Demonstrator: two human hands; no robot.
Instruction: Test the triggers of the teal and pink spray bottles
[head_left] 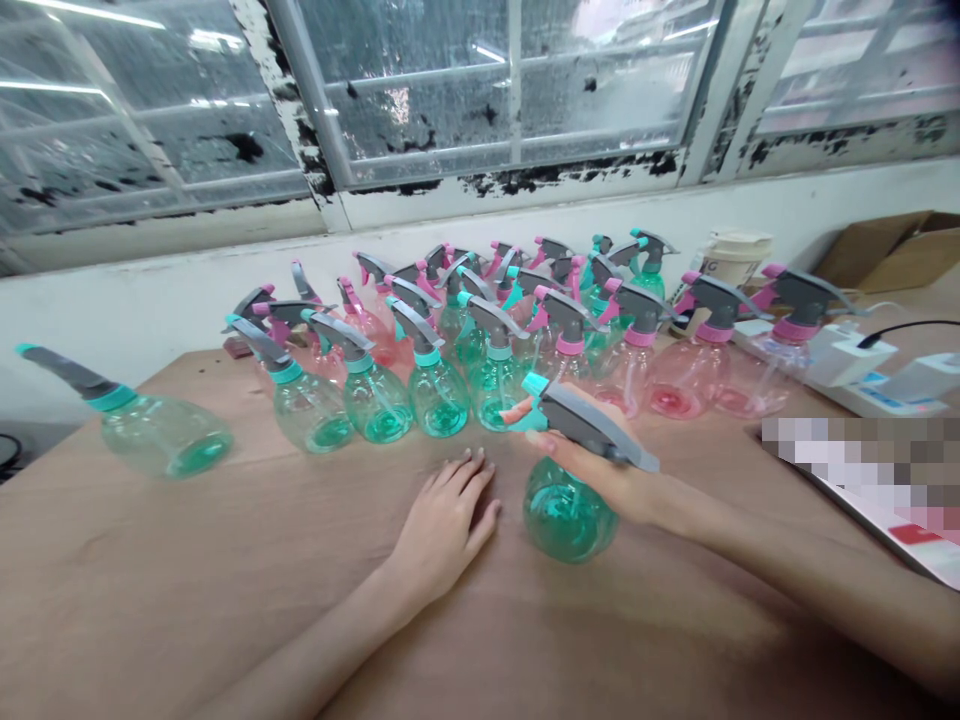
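Note:
My right hand [592, 450] is wrapped round the neck of a green spray bottle [570, 515], whose trigger head is grey and teal. The bottle leans slightly, and I cannot tell whether its base touches the table. Beside it, my left hand [450, 505] lies flat on the wooden table [360, 620], fingers stretched out and holding nothing. Just beyond both hands stands a front row of spray bottles, several green ones [375, 405] on the left and several pink ones [686, 375] on the right. Another green bottle [165, 435] stands apart at the far left.
More pink and green spray bottles crowd behind the front row, near the wall below the windows [487, 80]. To the right are a power strip with white plugs [855, 355], a white tub [735, 255], a cardboard box [892, 245] and a partly blurred flat item [907, 535].

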